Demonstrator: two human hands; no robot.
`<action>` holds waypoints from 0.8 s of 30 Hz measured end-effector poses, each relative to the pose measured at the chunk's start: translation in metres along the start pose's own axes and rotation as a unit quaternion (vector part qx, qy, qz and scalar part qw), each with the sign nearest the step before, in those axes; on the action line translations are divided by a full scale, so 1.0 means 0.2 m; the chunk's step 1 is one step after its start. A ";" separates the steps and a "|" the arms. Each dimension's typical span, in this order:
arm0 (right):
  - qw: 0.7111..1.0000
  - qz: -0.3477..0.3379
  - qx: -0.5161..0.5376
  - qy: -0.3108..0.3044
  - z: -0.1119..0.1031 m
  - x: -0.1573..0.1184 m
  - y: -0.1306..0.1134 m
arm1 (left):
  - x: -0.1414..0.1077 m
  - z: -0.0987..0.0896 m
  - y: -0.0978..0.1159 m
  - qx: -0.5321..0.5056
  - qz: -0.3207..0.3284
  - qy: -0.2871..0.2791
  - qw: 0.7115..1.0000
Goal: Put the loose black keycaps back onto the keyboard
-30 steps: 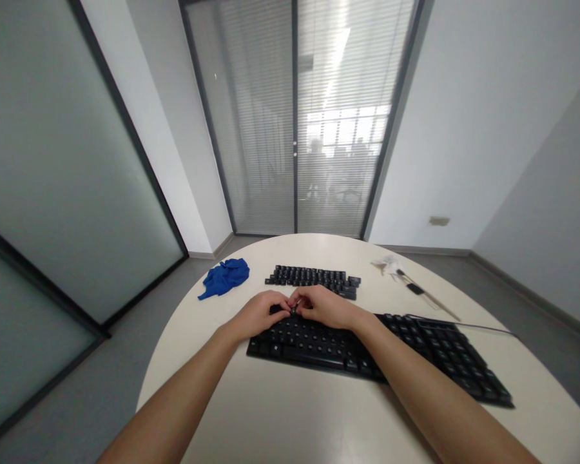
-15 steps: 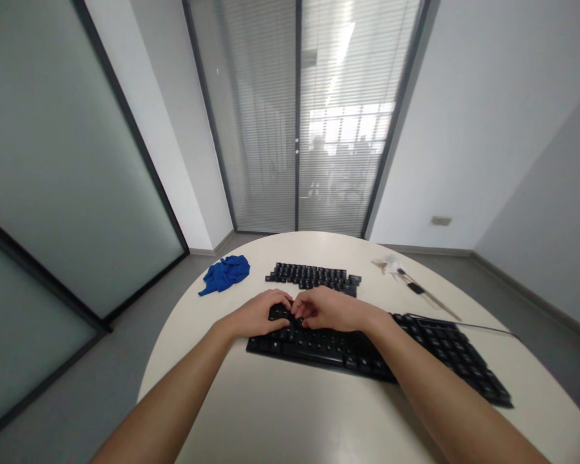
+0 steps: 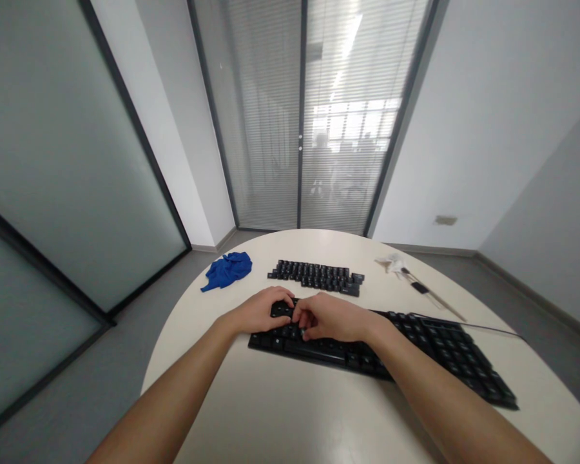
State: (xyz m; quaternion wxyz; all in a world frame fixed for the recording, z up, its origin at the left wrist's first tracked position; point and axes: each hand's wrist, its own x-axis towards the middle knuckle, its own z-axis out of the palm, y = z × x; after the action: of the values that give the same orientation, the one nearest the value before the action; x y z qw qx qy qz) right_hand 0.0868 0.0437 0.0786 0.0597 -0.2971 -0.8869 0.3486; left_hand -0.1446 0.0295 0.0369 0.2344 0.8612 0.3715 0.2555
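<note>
A black keyboard (image 3: 319, 350) lies at a slant across the near half of the table. My left hand (image 3: 261, 310) rests on its left part, thumb stretched over the keys and fingers apart from it, with keys showing in the gap. Just beside it, my right hand (image 3: 329, 317) is bent down onto the keys, thumb and curled fingers brought together in a pinch. Whatever may be between those fingertips is too small to make out. Behind the keyboard, several loose black keycaps (image 3: 319, 274) lie in tight rows on the table.
The round pale table (image 3: 251, 412) carries a crumpled blue cloth (image 3: 227, 269) at the back left. At the right lie a thin brush-like stick (image 3: 432, 295) and a crumpled white tissue (image 3: 390, 262). A black cable (image 3: 488, 327) runs from the keyboard to the right.
My right hand has shifted slightly down toward me, its fingers more curled over the keys. My left hand stays in place on the keyboard. The view has tilted a little.
</note>
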 end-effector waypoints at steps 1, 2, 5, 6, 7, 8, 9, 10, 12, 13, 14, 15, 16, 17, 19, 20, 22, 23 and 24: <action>1.000 -0.002 0.002 0.000 0.00 0.00 0.00 | 0.00 0.00 0.00 -0.001 -0.001 0.001 1.000; 1.000 -0.006 0.006 0.000 0.00 0.00 0.00 | 0.00 0.00 0.00 -0.002 -0.002 0.001 1.000; 0.999 -0.008 0.030 -0.009 -0.01 0.00 0.01 | 0.00 0.00 -0.01 -0.002 -0.008 0.002 1.000; 0.999 -0.007 0.034 -0.014 0.00 0.00 0.01 | 0.00 0.00 -0.01 -0.001 -0.009 0.002 1.000; 0.999 -0.005 0.036 -0.017 0.00 0.00 0.01 | 0.00 0.00 -0.01 0.000 -0.009 0.002 1.000; 0.999 -0.004 0.035 -0.018 0.00 0.00 0.01 | 0.00 0.00 -0.01 0.000 -0.008 0.002 1.000; 0.999 -0.003 0.031 -0.017 0.01 0.00 0.01 | 0.00 0.00 -0.01 0.001 -0.007 0.003 1.000; 1.000 -0.003 0.024 -0.015 0.01 0.00 0.00 | 0.00 0.00 -0.01 0.001 -0.007 0.002 1.000; 1.000 -0.003 0.010 -0.009 0.01 -0.01 -0.01 | 0.00 0.00 -0.01 0.002 -0.009 0.003 1.000; 1.000 -0.001 0.003 -0.006 0.01 -0.01 -0.03 | 0.00 0.00 -0.01 0.001 -0.012 0.004 1.000; 1.000 0.003 -0.005 -0.003 0.01 -0.01 -0.04 | 0.00 0.00 -0.01 0.001 -0.014 0.004 1.000; 1.000 0.010 -0.012 0.000 0.01 -0.01 -0.05 | 0.00 0.00 -0.01 0.001 -0.014 0.003 1.000; 1.000 0.018 -0.018 0.002 0.01 -0.02 -0.06 | 0.00 0.00 0.00 0.001 -0.014 0.002 1.000; 0.999 0.026 -0.023 0.004 0.01 -0.02 -0.07 | 0.00 0.00 0.00 0.002 -0.013 0.000 1.000; 0.999 0.032 -0.030 0.007 0.00 -0.02 -0.07 | 0.00 0.00 0.00 0.005 -0.010 -0.001 1.000; 0.999 0.028 -0.028 0.009 0.00 -0.03 -0.07 | 0.00 0.00 0.00 0.009 -0.010 -0.001 1.000; 0.999 0.022 -0.018 0.016 0.00 -0.02 -0.05 | 0.00 0.00 0.01 0.019 -0.013 0.001 1.000; 0.999 0.023 -0.011 0.020 0.00 -0.02 -0.03 | 0.00 0.00 0.02 0.026 -0.017 0.000 1.000; 0.999 0.028 -0.006 0.023 0.00 -0.02 -0.02 | 0.00 0.00 0.03 0.034 -0.023 -0.002 0.999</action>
State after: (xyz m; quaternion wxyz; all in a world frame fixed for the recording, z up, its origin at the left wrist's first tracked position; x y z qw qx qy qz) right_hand 0.0883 0.0392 0.0825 0.0686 -0.3298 -0.8790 0.3374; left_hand -0.1420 0.0261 0.0396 0.2114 0.8605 0.3990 0.2359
